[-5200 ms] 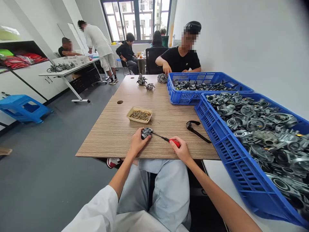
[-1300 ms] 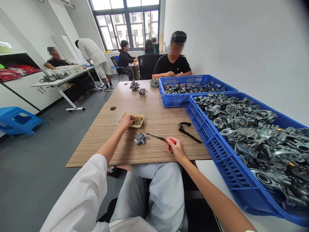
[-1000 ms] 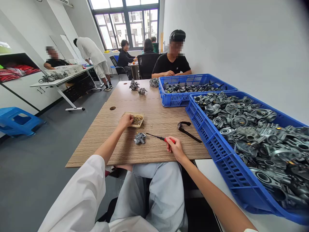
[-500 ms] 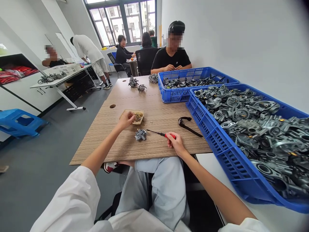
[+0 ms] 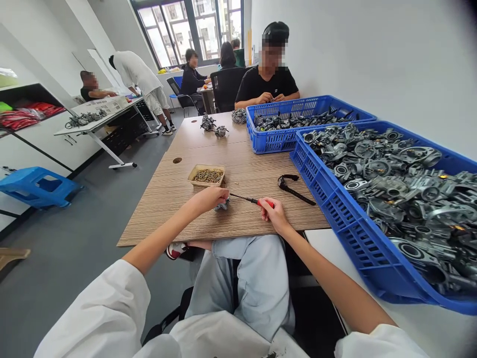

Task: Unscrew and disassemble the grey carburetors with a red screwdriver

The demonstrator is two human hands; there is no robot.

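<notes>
My left hand (image 5: 215, 197) is closed at the tip of the screwdriver, its fingers pinched; what they hold is too small to make out. Under and just in front of it lies a grey metal carburetor part (image 5: 222, 205), mostly covered by the hand. My right hand (image 5: 271, 211) grips the red handle of a screwdriver (image 5: 244, 198), whose thin shaft points left to my left fingertips. Behind my left hand, a tan tray (image 5: 191, 178) holds small brass-coloured screws. A tiny light piece (image 5: 236, 183) lies on the wooden table (image 5: 164, 214) right of the tray.
A black watch (image 5: 294, 191) lies right of my right hand. Two blue crates (image 5: 335, 219) full of metal parts line the right side. More metal parts (image 5: 220, 131) sit at the table's far end, where a person in black (image 5: 268, 84) works. A blue stool (image 5: 37, 186) stands left.
My left hand has moved from the screw tray toward me, over the metal part and to the screwdriver's tip. My right hand still holds the screwdriver. The view has shifted slightly.
</notes>
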